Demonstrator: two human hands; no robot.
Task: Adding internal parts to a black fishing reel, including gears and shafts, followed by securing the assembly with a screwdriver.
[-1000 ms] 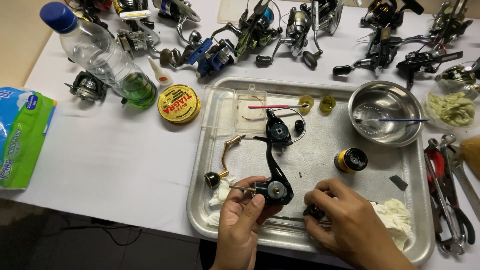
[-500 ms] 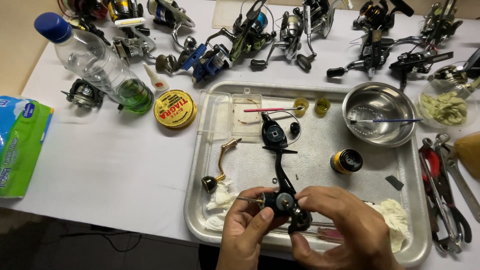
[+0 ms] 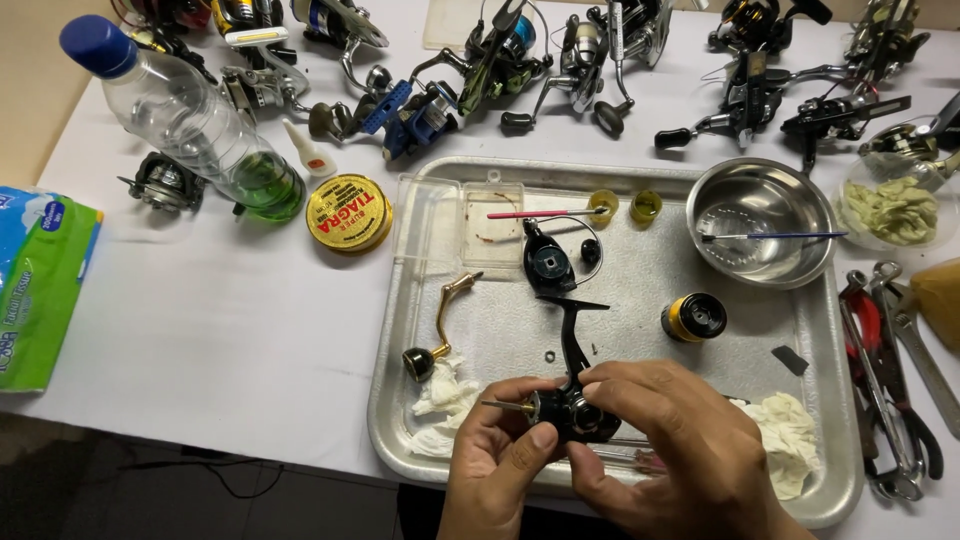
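Both hands hold a black fishing reel body over the near edge of a metal tray. My left hand grips its left side, where a brass shaft sticks out. My right hand closes over its right side from above. The reel's black stem points up toward the tray's middle. On the tray lie a gold crank handle, a black side cover, a black and yellow spool and white tissue wads.
A steel bowl with a brush sits at the tray's far right. Several fishing reels line the back of the table. A plastic bottle, a yellow line spool, a green tissue pack and pliers lie around.
The reel body has been lifted and drawn toward the tray's near edge. My right hand has moved left from the tray floor onto the reel, so both hands now hold it.
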